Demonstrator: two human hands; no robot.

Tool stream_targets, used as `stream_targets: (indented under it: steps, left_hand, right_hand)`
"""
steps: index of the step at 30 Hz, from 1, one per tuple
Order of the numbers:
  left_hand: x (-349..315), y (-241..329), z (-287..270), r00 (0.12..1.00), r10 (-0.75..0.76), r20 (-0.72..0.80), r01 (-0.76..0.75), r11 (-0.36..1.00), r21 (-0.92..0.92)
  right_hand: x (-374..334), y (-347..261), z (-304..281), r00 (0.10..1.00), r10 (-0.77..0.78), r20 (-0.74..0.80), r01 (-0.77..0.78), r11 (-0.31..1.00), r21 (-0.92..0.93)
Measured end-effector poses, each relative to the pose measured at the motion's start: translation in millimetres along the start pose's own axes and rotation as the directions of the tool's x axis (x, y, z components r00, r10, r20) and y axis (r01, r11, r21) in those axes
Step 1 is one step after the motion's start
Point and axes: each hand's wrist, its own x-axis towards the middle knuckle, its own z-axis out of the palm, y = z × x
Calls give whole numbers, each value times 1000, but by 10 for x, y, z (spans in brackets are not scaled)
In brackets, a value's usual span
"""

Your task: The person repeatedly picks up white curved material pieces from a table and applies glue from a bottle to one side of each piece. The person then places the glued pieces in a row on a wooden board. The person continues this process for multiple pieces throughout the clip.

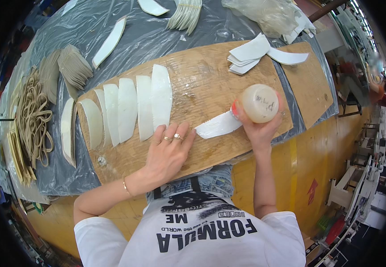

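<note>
Head camera view: the right hand (258,128) is wrapping its fingers around a translucent round-bottomed bottle (260,104), whose base is facing the camera and whose side is showing red. The bottle is covering the right end of a glossy white curved strip (217,124), which is lying on a wooden board (202,84); whether the two are touching, I cannot tell. The left hand (168,149) is resting palm down on the board, fingers extended and slightly apart, gripping nothing; its index fingertip is reaching the strip's left end, though contact is unclear. Beyond the left hand, a row of pale curved strips (127,109) is standing out side by side across the board's left part. A fanned pile of white strips (249,52) is lying at the board's far right corner. Dark plastic sheeting (126,55) is covering the table (79,175). Left of the board, a stack of curved strips (68,133) is lying near a looped beige cord bundle (33,122).
</note>
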Motion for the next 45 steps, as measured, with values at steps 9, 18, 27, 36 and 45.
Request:
stream_targets:
  steps: [9, 18, 27, 36, 45]
  left_hand:
    - [51, 10, -18, 1000, -6, 11, 5, 1000, 11]
    - [231, -6, -182, 994, -25, 104, 38, 992, -124]
    - [844, -255, -106, 991, -97, 97, 130, 889, -439]
    - [1153, 59, 17, 956, -47, 289, 141, 940, -311]
    - [1177, 124, -11, 904, -219, 366, 341, 887, -312]
  right_hand:
    - [170, 225, -220, 985, 147, -91, -150, 988, -32]
    - [-223, 9, -196, 994, 3, -105, -12, 997, -78]
    - [-890, -553, -41, 635, 666, 391, -739, 377, 558]
    - [-531, 151, -687, 620, 777, 108, -328, 131, 935]
    - [-499, 296, -546, 569, 815, 109, -440, 190, 878]
